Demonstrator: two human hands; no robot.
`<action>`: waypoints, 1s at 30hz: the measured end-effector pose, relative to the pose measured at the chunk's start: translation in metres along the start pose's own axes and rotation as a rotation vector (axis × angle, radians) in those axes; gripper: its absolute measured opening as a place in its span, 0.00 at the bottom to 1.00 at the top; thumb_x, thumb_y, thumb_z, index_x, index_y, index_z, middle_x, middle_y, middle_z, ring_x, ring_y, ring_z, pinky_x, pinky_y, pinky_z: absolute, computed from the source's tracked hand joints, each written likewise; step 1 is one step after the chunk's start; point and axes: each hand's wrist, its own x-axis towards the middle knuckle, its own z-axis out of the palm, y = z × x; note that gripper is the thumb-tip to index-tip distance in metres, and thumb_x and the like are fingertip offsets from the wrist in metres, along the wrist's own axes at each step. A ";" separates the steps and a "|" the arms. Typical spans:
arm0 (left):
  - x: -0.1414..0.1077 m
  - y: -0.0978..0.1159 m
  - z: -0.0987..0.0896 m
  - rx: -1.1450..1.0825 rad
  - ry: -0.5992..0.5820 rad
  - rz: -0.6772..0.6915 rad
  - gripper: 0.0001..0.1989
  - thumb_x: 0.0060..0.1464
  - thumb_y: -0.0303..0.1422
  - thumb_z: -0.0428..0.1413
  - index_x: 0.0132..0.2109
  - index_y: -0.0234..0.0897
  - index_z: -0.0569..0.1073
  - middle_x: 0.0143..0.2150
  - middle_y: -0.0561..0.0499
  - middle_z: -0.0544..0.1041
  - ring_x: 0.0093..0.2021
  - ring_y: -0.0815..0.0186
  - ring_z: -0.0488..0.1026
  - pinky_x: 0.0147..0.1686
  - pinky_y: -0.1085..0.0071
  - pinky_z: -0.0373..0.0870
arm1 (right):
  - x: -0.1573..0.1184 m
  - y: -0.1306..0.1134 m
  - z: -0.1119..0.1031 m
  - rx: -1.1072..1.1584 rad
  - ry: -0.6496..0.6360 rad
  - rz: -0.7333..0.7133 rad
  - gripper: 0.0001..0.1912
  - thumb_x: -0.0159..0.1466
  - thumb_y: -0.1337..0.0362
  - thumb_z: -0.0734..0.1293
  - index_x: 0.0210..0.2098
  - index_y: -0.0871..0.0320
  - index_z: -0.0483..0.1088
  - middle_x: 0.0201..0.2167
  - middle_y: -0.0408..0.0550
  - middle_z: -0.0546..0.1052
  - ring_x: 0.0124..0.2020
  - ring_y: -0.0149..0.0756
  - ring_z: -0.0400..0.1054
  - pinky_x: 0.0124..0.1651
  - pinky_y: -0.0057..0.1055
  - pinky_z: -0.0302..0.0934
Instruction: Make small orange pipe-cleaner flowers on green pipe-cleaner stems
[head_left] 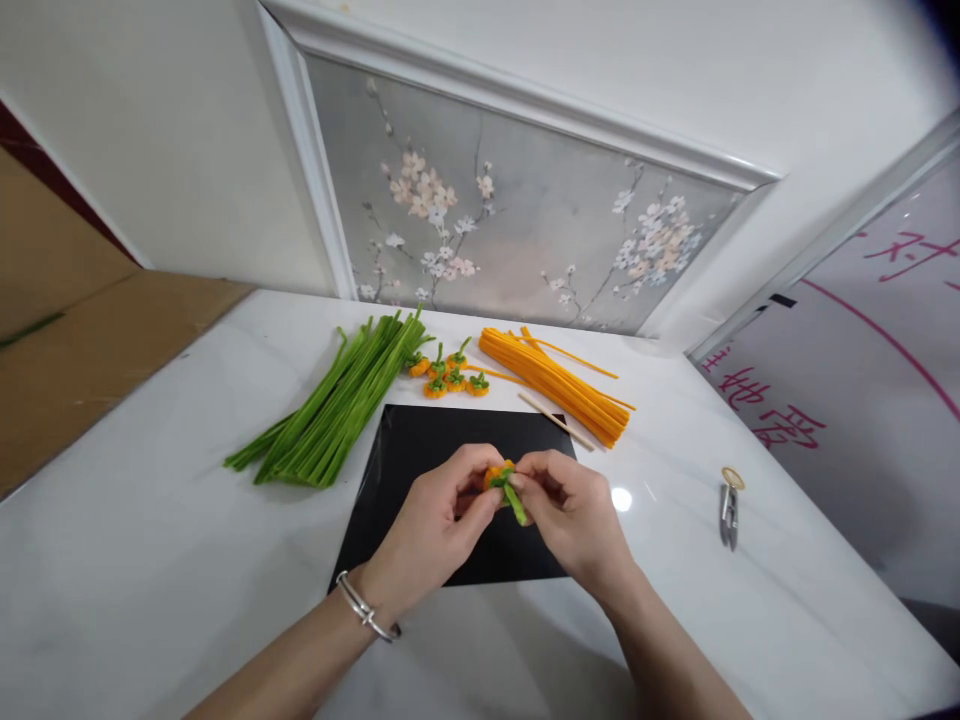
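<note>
Both hands are occupied with one small orange and green fuzzy piece, held above the flat black rectangular mat, near its right side. Left hand: fingers closed on the left side of the piece, thumb and fingertips pinching; a silver metal bracelet is worn at the wrist. Right hand: fingers pinched on the opposite side, at the green part, a short green end pointing down between the hands. Beyond the mat, on the white marbled tabletop, six similar orange and green pieces lie grouped. To their left lies a bundle of long green fuzzy stems; to their right, a bundle of orange fuzzy stems. A thin pale stick lies beside the orange bundle. Small metal snips with a yellow ring lie well apart, at far right
</note>
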 end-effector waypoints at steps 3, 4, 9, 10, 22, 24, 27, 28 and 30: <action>0.000 0.002 0.000 0.141 -0.024 0.120 0.09 0.60 0.26 0.49 0.41 0.40 0.73 0.39 0.49 0.73 0.37 0.66 0.72 0.37 0.72 0.69 | 0.000 -0.001 0.001 0.102 0.014 0.043 0.06 0.62 0.61 0.65 0.30 0.56 0.67 0.22 0.41 0.71 0.21 0.29 0.68 0.23 0.24 0.67; 0.001 0.002 -0.001 0.160 -0.021 0.144 0.10 0.60 0.26 0.49 0.41 0.41 0.74 0.39 0.49 0.74 0.38 0.66 0.72 0.38 0.72 0.69 | 0.000 -0.001 0.001 0.132 0.016 0.054 0.05 0.62 0.61 0.65 0.31 0.56 0.67 0.23 0.41 0.72 0.21 0.29 0.69 0.24 0.25 0.68; 0.001 0.002 -0.003 0.137 0.052 0.112 0.12 0.59 0.27 0.51 0.46 0.42 0.75 0.41 0.49 0.75 0.39 0.65 0.73 0.37 0.72 0.71 | -0.002 -0.001 0.003 0.113 0.036 0.014 0.06 0.61 0.64 0.65 0.38 0.56 0.68 0.32 0.45 0.76 0.31 0.33 0.73 0.33 0.27 0.70; 0.001 0.002 -0.003 0.133 0.061 0.100 0.11 0.59 0.27 0.51 0.46 0.42 0.75 0.41 0.48 0.75 0.39 0.65 0.74 0.37 0.72 0.72 | -0.003 -0.001 0.002 0.083 0.046 0.001 0.06 0.61 0.65 0.66 0.39 0.56 0.68 0.33 0.46 0.76 0.32 0.33 0.73 0.34 0.28 0.70; 0.002 0.001 0.001 -0.037 0.085 0.053 0.09 0.56 0.26 0.54 0.42 0.39 0.77 0.41 0.49 0.76 0.38 0.68 0.75 0.37 0.75 0.74 | 0.001 -0.008 -0.003 0.359 0.043 0.124 0.12 0.58 0.59 0.70 0.37 0.56 0.65 0.27 0.42 0.72 0.26 0.31 0.70 0.32 0.29 0.70; 0.003 0.001 0.001 -0.080 0.083 0.031 0.09 0.56 0.26 0.55 0.42 0.39 0.77 0.40 0.50 0.77 0.37 0.68 0.75 0.36 0.75 0.74 | 0.002 -0.006 -0.007 0.359 0.012 0.145 0.13 0.58 0.59 0.70 0.38 0.57 0.65 0.27 0.42 0.73 0.26 0.31 0.70 0.32 0.29 0.70; 0.003 0.000 0.001 -0.175 0.084 -0.036 0.08 0.57 0.28 0.56 0.43 0.40 0.78 0.37 0.51 0.77 0.33 0.69 0.76 0.35 0.75 0.75 | 0.004 -0.005 -0.015 0.360 -0.026 0.156 0.11 0.60 0.58 0.68 0.39 0.58 0.67 0.27 0.43 0.73 0.26 0.30 0.71 0.32 0.29 0.70; 0.003 -0.001 0.001 -0.214 0.091 -0.061 0.08 0.57 0.29 0.56 0.43 0.40 0.78 0.37 0.52 0.78 0.32 0.70 0.76 0.35 0.75 0.75 | 0.004 -0.005 -0.017 0.343 -0.014 0.140 0.10 0.62 0.58 0.67 0.38 0.58 0.68 0.27 0.43 0.73 0.26 0.29 0.71 0.32 0.28 0.70; 0.003 -0.002 0.001 -0.280 0.107 -0.106 0.09 0.57 0.30 0.57 0.44 0.41 0.78 0.39 0.52 0.79 0.33 0.70 0.77 0.36 0.75 0.76 | 0.004 -0.005 -0.020 0.277 0.025 0.067 0.06 0.63 0.61 0.66 0.37 0.58 0.70 0.27 0.42 0.73 0.25 0.28 0.70 0.31 0.26 0.69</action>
